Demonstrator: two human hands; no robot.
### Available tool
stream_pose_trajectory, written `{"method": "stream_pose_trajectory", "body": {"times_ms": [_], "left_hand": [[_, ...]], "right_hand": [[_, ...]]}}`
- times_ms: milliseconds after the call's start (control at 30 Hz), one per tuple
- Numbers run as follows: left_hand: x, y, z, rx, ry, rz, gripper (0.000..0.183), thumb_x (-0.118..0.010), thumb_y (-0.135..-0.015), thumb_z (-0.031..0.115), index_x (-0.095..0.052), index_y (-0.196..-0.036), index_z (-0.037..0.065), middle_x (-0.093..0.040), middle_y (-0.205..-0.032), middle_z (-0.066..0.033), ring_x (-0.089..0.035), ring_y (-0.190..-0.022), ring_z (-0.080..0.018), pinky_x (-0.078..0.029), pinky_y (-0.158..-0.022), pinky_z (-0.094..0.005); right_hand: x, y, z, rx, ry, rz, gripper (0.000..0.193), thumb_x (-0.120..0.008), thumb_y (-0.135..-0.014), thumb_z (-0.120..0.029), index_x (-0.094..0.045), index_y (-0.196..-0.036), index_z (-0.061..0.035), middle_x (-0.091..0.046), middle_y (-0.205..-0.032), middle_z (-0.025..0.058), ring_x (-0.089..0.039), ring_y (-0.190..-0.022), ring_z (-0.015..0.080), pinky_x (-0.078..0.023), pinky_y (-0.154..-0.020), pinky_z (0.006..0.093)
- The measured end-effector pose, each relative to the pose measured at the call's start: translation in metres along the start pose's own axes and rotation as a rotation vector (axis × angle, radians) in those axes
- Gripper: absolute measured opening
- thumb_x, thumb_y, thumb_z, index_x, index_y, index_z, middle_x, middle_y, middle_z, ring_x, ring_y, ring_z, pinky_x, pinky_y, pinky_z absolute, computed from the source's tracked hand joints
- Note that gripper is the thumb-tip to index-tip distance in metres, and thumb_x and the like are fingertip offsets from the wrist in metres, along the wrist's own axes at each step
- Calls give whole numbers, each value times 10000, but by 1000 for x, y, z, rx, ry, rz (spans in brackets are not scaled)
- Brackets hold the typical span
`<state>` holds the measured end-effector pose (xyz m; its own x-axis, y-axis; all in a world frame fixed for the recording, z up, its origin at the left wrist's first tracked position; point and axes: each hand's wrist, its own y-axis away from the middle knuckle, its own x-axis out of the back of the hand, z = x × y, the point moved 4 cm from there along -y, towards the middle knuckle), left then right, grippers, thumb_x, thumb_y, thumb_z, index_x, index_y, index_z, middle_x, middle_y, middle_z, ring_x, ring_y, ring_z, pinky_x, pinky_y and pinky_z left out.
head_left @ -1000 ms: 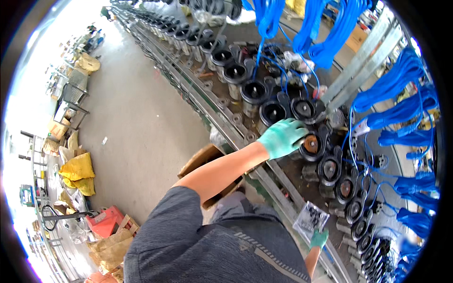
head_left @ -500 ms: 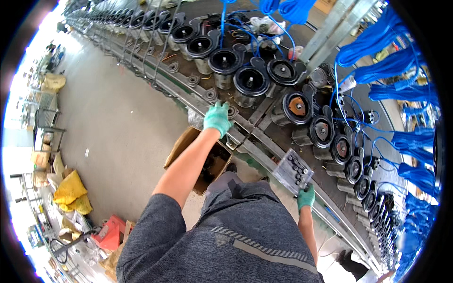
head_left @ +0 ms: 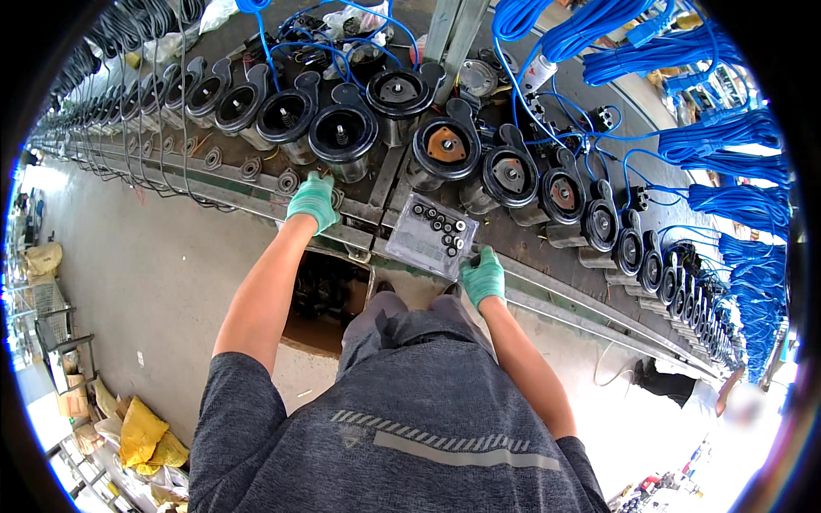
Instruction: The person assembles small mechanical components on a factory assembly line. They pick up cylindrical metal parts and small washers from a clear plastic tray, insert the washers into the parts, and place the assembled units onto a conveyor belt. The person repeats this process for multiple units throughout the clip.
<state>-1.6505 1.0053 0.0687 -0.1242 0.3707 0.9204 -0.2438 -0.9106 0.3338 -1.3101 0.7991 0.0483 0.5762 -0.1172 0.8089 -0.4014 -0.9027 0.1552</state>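
My left hand (head_left: 313,205), in a green glove, rests at the near edge of the workbench with its fingers spread. Beside its fingers lies a round metal flange (head_left: 337,198), partly covered by the hand. My right hand (head_left: 483,275), gloved alike, grips the near right corner of a clear plastic tray (head_left: 409,242). Several small black rings (head_left: 439,221) and a few pale-centred ones lie in the tray, which sits on the bench's front rail. Behind my hands stand metal motor housings with black round tops, among them one with an orange-brown plate (head_left: 445,145).
More flanges (head_left: 251,168) line the front edge to the left. Blue cable coils (head_left: 723,137) hang at the right, and dark cables hang at the left. An open cardboard box (head_left: 318,335) with dark parts stands below the bench. A metal post (head_left: 456,51) rises behind the housings.
The head view has turned, so the bench appears shifted left. My right hand has brought the tray left along the front rail, nearer my left hand. The left hand stays by the flange.
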Motion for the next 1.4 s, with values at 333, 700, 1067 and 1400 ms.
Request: {"method": "stream_pose_trajectory", "body": {"times_ms": [333,700,1067,1400], "left_hand": [[-37,100,6,330,2016,-64,456,-757,-876,96,-540,-1274,142,-621,-870,-3,-630,-746,-155,-589,-642,-351],[-51,155,89,344,2385,-274,398,-539,-987,149,-516,-1366,28,-618,-1254,-182,-656,-1114,-371,-549,-992,-556],[-62,152,131,72,2268,-410,386,-494,-1017,118,-479,-1392,27,-633,-1219,-114,-665,-1037,-223,-598,-886,-409],[-25,173,141,101,2189,-389,416,-505,-1012,83,-450,-1415,-2,-603,-1248,-130,-643,-1083,-225,-580,-956,-401]], "right_hand": [[11,-28,-43,153,465,-240,388,-745,-856,-314,-677,-1160,-82,-551,-1275,203,-596,-1158,363,-539,-952,464],[24,-15,-65,206,-121,-256,378,-762,-831,-179,-663,-1173,-52,-625,-1124,135,-638,-1033,319,-538,-893,431],[51,45,-161,623,148,-221,330,-779,-820,-257,-659,-1076,-85,-646,-976,122,-659,-896,330,-556,-772,431],[61,52,-137,299,-291,-208,472,-829,-799,-167,-612,-1196,-33,-675,-1024,126,-687,-953,261,-576,-822,365]]}}
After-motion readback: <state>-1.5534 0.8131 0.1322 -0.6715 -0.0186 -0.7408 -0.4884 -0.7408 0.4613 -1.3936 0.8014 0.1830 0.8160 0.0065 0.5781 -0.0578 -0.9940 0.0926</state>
